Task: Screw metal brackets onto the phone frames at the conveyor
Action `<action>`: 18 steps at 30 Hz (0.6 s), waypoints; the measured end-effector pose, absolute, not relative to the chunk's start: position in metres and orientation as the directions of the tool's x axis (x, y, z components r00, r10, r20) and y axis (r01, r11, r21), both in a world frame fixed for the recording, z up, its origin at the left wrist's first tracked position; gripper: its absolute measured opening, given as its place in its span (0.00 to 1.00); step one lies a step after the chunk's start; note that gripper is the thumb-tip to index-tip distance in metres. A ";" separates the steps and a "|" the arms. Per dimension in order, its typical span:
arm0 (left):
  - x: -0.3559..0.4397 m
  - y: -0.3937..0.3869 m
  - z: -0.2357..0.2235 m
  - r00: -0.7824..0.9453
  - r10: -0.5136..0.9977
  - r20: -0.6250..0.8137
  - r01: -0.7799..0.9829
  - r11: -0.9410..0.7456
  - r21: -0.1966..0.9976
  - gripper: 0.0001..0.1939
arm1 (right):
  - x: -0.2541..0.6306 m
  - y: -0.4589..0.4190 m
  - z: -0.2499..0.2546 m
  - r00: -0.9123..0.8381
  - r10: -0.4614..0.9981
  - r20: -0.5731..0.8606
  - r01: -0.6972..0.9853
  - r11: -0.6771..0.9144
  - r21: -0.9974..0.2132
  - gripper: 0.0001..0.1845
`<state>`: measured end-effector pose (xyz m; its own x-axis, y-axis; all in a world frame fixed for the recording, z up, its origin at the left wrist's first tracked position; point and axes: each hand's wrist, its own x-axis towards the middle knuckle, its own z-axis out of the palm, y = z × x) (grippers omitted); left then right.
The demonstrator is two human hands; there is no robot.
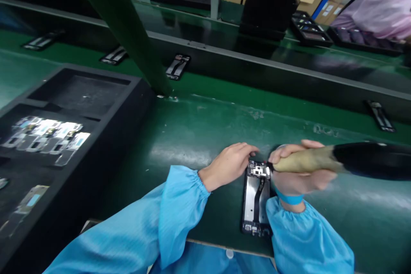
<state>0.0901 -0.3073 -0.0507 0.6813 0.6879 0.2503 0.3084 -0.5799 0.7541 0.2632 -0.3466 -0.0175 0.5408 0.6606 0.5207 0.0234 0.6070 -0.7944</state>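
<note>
An open phone frame (255, 203) lies lengthwise on the green mat in front of me, its inner parts showing. My left hand (227, 165) rests on the frame's upper left corner with the fingers curled over its top edge. My right hand (297, 171) grips a power screwdriver (337, 162), tan at the front and black at the back. The tool lies nearly level, and its tip touches the top of the frame. Both arms wear blue sleeves, and a blue strap circles my right wrist.
A black foam tray (96, 137) with small shiny parts (48, 135) stands at the left. A green post (128, 21) slants up behind it. Several phone frames (177, 67) lie on the conveyor belt beyond. Other people in pink sleeves (379, 8) work across the line beside more trays.
</note>
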 end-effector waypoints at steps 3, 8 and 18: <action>0.089 -0.308 -0.052 0.669 0.693 0.268 0.299 -0.581 0.757 0.22 | 0.292 -0.342 -0.010 0.668 0.534 0.518 0.158 0.578 -0.800 0.31; 0.089 -0.308 -0.055 0.660 0.691 0.294 0.290 -0.596 0.749 0.21 | 0.310 -0.334 -0.009 0.774 0.426 0.468 0.222 0.509 -0.832 0.31; 0.087 -0.308 -0.054 0.673 0.686 0.278 0.300 -0.596 0.745 0.20 | 0.302 -0.336 -0.022 0.726 0.478 0.495 0.233 0.507 -0.830 0.29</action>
